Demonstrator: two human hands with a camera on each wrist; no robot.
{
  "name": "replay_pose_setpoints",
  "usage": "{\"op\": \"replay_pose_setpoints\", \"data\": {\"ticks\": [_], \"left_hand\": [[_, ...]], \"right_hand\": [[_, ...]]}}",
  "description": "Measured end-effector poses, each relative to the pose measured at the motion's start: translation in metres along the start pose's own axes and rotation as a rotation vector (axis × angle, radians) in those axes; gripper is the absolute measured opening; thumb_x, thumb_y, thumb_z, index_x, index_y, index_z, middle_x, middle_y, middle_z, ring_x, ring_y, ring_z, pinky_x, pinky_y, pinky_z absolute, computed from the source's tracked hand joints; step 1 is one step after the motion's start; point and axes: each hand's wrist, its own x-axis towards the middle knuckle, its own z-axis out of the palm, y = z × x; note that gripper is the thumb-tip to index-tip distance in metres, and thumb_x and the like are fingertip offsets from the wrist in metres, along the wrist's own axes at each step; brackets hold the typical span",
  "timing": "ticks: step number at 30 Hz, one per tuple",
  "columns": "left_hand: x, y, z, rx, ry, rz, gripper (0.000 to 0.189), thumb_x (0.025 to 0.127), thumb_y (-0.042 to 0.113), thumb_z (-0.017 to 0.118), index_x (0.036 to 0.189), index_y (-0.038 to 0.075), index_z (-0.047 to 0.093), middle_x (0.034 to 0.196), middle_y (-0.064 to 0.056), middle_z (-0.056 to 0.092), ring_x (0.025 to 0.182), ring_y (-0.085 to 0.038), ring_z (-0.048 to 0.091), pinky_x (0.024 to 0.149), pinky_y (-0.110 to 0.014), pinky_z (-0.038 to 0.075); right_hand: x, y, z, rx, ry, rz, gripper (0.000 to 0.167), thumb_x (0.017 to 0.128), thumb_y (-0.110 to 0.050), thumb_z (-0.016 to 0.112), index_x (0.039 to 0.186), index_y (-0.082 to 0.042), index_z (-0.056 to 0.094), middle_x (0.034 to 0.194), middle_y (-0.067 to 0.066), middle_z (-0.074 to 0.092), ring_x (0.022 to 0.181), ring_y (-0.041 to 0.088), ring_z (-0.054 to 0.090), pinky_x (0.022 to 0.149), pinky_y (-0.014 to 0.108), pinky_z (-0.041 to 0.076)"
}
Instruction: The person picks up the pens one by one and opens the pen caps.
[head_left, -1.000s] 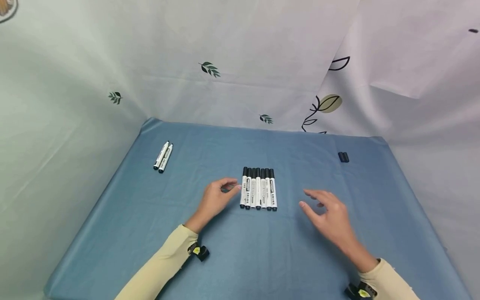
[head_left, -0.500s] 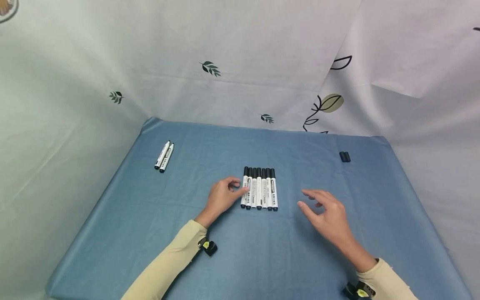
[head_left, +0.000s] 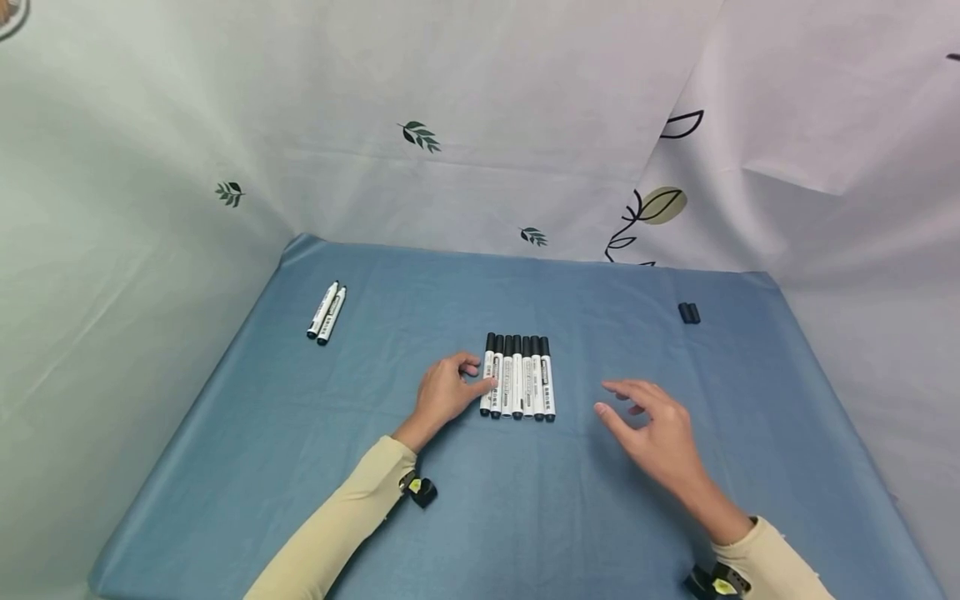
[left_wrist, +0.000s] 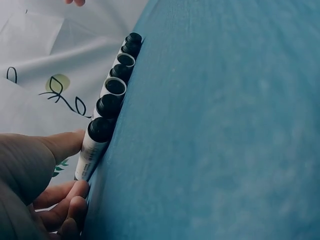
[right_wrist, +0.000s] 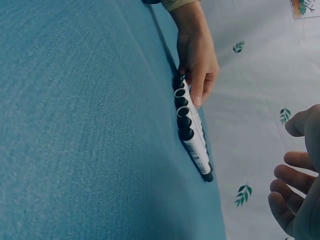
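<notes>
Well, seven capped whiteboard markers (head_left: 517, 379) lie side by side in one row at the middle of the blue tablecloth (head_left: 487, 517), their seven black caps pointing to the far side. Of their near ends, five are black, while the third marker (head_left: 506, 387) and the fifth marker (head_left: 527, 387) from the left show hollow white rims.

The left hand (head_left: 445, 390) is at the row's left edge, its thumb lying over the leftmost marker (head_left: 486, 404) and its bent fingers by that marker's left side; whether they actually grip it, I cannot tell. The right hand (head_left: 660, 429) is to the right of the row and apart from it, holding nothing, with thumb and fingers spread loosely.

At the far left, two more whiteboard markers (head_left: 332, 316) lie next to each other, tapered tips bared and pointing away to the far side. At the far right, two loose black caps (head_left: 684, 313) sit together as a pair.

Both arms wear pale yellow sleeves (head_left: 341, 517), with one small black camera (head_left: 422, 491) at each wrist. Behind the table hangs a white cloth (head_left: 337, 75) with three small green leaf sprigs (head_left: 420, 137) and one larger line-drawn plant (head_left: 660, 207).
</notes>
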Motion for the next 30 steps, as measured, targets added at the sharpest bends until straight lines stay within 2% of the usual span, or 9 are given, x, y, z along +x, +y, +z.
{"op": "replay_pose_setpoints", "data": {"ticks": [11,21,30], "left_hand": [[-0.001,0.000,-0.005,0.022,-0.032,0.000,0.038,0.087,0.038,0.083,0.111,0.011,0.075,0.087,0.003,0.074,0.068,-0.010,0.063,0.066,-0.034,0.052],[-0.001,0.004,-0.006,0.040,-0.027,-0.006,0.034,0.088,0.035,0.081,0.108,0.008,0.077,0.084,0.003,0.076,0.068,-0.010,0.065,0.066,-0.034,0.053],[0.000,0.002,-0.009,0.012,0.003,-0.028,0.030,0.088,0.025,0.077,0.110,0.005,0.078,0.084,0.000,0.078,0.076,-0.017,0.071,0.077,-0.041,0.057]], "right_hand": [[-0.002,-0.002,0.003,-0.001,-0.016,0.009,0.031,0.085,-0.019,0.084,0.114,-0.010,0.077,0.110,0.007,0.073,0.091,0.021,0.068,0.068,0.044,0.058],[-0.004,-0.003,0.009,0.027,-0.043,0.004,0.029,0.085,-0.015,0.084,0.113,-0.009,0.077,0.108,0.006,0.074,0.088,0.025,0.070,0.067,0.043,0.058],[-0.004,-0.005,0.012,0.034,-0.060,0.015,0.029,0.086,-0.015,0.083,0.113,-0.007,0.077,0.109,0.007,0.074,0.088,0.025,0.069,0.067,0.044,0.058]]}}
